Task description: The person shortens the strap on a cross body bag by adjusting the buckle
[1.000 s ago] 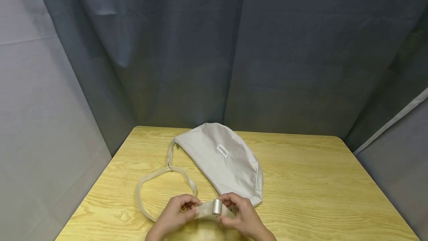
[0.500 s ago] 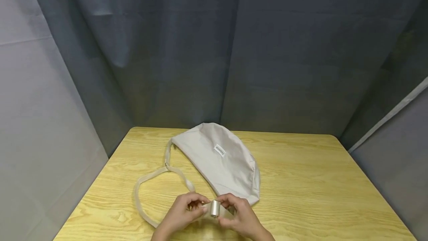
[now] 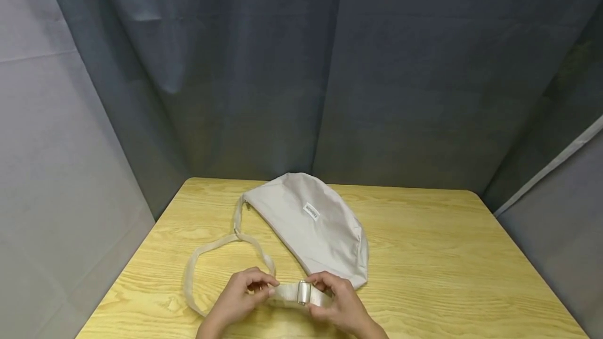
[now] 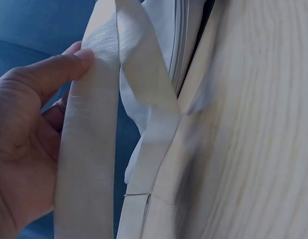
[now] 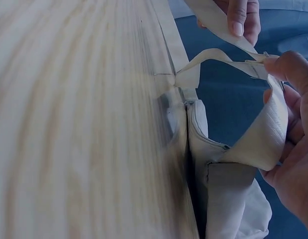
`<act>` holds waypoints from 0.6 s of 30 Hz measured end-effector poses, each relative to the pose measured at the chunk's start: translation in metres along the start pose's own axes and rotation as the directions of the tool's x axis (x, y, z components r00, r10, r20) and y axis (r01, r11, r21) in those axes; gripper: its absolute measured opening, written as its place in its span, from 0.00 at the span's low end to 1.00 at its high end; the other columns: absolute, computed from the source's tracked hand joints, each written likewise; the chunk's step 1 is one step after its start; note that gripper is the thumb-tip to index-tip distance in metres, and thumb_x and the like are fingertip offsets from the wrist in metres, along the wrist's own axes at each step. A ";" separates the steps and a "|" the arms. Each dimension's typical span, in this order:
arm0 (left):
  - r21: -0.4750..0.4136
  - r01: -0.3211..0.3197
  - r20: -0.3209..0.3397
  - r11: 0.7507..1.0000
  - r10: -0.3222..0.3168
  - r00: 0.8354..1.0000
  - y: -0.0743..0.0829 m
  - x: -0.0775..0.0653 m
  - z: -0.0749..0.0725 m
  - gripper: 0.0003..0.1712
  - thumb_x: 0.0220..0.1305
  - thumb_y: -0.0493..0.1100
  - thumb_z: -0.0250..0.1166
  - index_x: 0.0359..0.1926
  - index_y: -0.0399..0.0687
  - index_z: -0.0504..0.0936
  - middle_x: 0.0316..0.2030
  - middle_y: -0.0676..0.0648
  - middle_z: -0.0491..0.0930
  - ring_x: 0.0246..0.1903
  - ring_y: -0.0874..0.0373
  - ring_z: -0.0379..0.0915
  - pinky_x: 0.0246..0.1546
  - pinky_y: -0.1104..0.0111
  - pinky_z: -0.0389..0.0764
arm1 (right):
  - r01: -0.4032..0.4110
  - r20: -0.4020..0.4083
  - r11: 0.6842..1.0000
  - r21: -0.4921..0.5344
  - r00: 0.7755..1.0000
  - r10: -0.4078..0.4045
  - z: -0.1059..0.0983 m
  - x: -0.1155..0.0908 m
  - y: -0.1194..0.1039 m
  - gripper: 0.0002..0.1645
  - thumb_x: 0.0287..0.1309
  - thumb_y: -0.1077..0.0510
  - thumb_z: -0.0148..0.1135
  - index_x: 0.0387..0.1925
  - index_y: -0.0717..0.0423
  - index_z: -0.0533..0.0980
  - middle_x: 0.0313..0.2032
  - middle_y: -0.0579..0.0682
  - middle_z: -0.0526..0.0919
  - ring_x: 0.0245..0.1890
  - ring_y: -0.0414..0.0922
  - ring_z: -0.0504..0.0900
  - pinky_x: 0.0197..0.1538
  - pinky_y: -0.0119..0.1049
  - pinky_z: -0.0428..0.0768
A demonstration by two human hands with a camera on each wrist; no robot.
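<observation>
A pale grey-beige bag (image 3: 325,234) with a small white label lies on its side on the wooden table. Its long beige strap (image 3: 285,292) runs between both hands near the front edge. My left hand (image 3: 239,297) pinches the strap between thumb and fingers; in the left wrist view the thumb (image 4: 83,60) presses on the flat webbing. A shiny metal slide buckle (image 3: 304,293) sits on the strap, gripped at its edges by my right hand (image 3: 340,300). In the right wrist view, a strap fold (image 5: 266,132) bends down from this buckle toward the bag.
A loose loop of strap (image 3: 189,273) lies left of the bag, joined to its upper left corner. Dark grey curtains (image 3: 254,77) hang behind the table (image 3: 438,255), with pale panels at either side.
My left hand moved in toward the buckle, then drew back left, so more strap shows between the hands. The right hand keeps hold at the buckle, which has turned slightly.
</observation>
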State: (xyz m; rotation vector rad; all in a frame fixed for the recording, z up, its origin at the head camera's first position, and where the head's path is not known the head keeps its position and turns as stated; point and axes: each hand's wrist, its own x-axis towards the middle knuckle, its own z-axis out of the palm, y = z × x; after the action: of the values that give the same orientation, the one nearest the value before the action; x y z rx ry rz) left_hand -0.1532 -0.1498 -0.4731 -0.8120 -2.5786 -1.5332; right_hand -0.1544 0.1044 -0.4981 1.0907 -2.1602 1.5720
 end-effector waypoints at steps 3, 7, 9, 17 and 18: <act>0.008 0.006 0.009 1.000 -0.006 1.000 0.000 0.001 -0.002 0.06 0.59 0.41 0.65 0.38 0.53 0.84 0.31 0.58 0.78 0.29 0.64 0.72 0.33 0.69 0.75 | -0.006 -0.006 1.000 -0.019 1.000 0.006 -0.002 0.001 -0.001 0.27 0.33 0.73 0.72 0.41 0.59 0.75 0.26 0.43 0.78 0.25 0.35 0.75 0.28 0.30 0.78; -0.011 0.027 0.033 1.000 -0.027 0.999 0.002 0.003 -0.003 0.07 0.59 0.36 0.64 0.38 0.51 0.84 0.30 0.54 0.78 0.30 0.63 0.72 0.34 0.69 0.75 | -0.014 -0.009 1.000 -0.021 1.000 0.014 -0.002 0.001 -0.002 0.27 0.34 0.72 0.71 0.41 0.58 0.76 0.26 0.42 0.77 0.25 0.35 0.74 0.27 0.30 0.77; -0.022 0.038 0.040 0.999 -0.037 0.999 0.003 0.003 -0.003 0.09 0.58 0.34 0.64 0.37 0.51 0.84 0.29 0.52 0.77 0.29 0.62 0.72 0.34 0.69 0.75 | -0.024 -0.001 1.000 -0.010 1.000 0.024 -0.001 0.000 -0.002 0.27 0.34 0.72 0.71 0.42 0.57 0.76 0.26 0.42 0.77 0.25 0.35 0.74 0.27 0.30 0.77; 0.027 0.085 0.058 0.996 -0.086 0.995 -0.002 0.002 -0.003 0.09 0.57 0.35 0.64 0.37 0.52 0.84 0.29 0.55 0.76 0.30 0.64 0.71 0.33 0.69 0.74 | -0.077 0.076 0.997 0.006 0.994 0.076 0.000 0.000 -0.002 0.26 0.40 0.67 0.73 0.43 0.54 0.73 0.25 0.43 0.76 0.24 0.36 0.74 0.28 0.29 0.76; 0.030 0.093 0.062 0.995 -0.095 0.994 -0.002 0.001 -0.003 0.09 0.57 0.34 0.64 0.37 0.52 0.84 0.29 0.55 0.76 0.29 0.64 0.71 0.33 0.70 0.74 | -0.090 0.095 0.996 0.008 0.992 0.089 0.000 0.000 -0.002 0.25 0.40 0.67 0.72 0.43 0.54 0.72 0.25 0.43 0.76 0.24 0.35 0.73 0.28 0.29 0.76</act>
State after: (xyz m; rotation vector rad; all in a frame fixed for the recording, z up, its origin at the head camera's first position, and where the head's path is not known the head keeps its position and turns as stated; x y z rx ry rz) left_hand -0.1558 -0.1532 -0.4730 -0.7594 -2.7136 -1.5171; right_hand -0.1533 0.1036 -0.4966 1.1076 -2.2933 1.6041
